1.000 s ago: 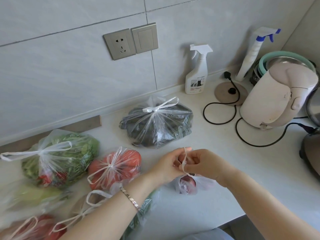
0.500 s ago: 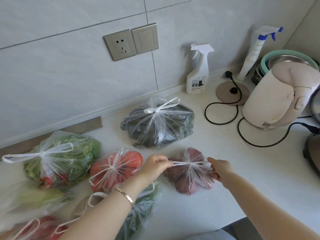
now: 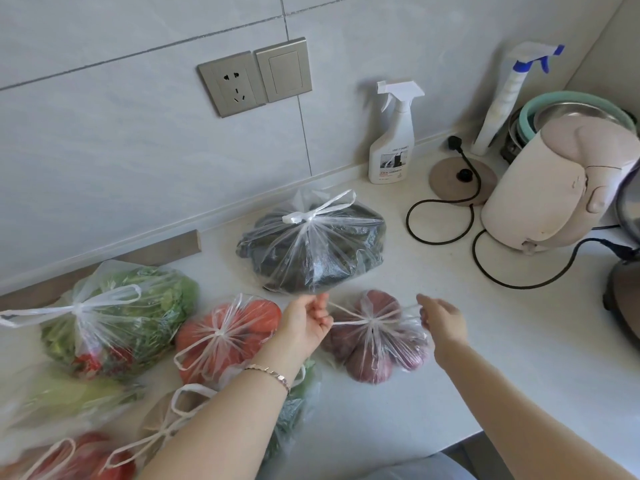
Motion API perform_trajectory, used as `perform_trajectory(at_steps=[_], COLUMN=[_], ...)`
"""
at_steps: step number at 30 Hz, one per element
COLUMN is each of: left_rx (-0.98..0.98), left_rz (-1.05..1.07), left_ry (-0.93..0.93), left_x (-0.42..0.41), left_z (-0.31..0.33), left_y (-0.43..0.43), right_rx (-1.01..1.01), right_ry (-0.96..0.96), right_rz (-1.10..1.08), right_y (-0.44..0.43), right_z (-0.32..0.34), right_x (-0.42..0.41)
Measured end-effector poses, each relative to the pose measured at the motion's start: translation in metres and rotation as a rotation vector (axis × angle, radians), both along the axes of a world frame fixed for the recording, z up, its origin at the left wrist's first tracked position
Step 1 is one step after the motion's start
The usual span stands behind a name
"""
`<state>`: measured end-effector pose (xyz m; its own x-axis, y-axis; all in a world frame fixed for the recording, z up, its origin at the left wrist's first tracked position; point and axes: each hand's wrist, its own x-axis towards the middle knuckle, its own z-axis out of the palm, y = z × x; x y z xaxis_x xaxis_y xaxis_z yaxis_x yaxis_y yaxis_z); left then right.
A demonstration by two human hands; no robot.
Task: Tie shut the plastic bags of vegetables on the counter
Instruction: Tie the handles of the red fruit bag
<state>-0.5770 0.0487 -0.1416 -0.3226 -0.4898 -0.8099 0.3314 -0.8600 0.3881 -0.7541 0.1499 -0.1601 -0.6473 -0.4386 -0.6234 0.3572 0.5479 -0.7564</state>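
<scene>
The handles of the bag of purple vegetables [image 3: 375,344] are being stretched sideways, parallel to the counter [image 3: 519,341] edge, clamped in the left hand [image 3: 304,323] and right hand [image 3: 441,320] fingers.

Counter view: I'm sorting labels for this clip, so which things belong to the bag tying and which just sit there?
Job:
left hand
right hand
purple onion bag
tomato bag
greens bag
dark vegetable bag

Lying about:
spray bottle
kettle
wall socket
</scene>
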Motion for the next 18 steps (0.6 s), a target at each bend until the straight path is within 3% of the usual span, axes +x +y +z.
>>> perform_trajectory(at_steps=[2, 4, 9, 13, 16, 18], left_rx=[-0.131, -0.268, -0.594, -0.794, -0.935, -0.981], left_rz=[-0.152, -0.373, -0.677, -0.836, -0.935, -1.004], left_ry=[0.099, 0.059, -0.153, -0.297, -0.421, -0.503], left_x=[-0.001, -0.005, -0.022, -0.028, -0.026, -0.020], left_z=[0.015, 0.023, 0.016, 0.013, 0.011, 0.010], left_y=[0.000, 0.005, 0.018, 0.018, 0.017, 0.015], right_rx=[-0.225, -0.368, -0.239, -0.233, -0.015, 0.094], right_ry=[-0.080, -0.220, -0.216, -0.298, 0.016, 0.077], right_rz=[0.084, 0.219, 0.637, 0.651, 0.787, 0.845], right_y=[-0.006, -0.011, -0.018, -0.014, -0.011, -0.008], right_z=[0.022, 0.037, 0.050, 0.054, 0.051, 0.043], right_x=[0.003, 0.012, 0.032, 0.026, 0.017, 0.009])
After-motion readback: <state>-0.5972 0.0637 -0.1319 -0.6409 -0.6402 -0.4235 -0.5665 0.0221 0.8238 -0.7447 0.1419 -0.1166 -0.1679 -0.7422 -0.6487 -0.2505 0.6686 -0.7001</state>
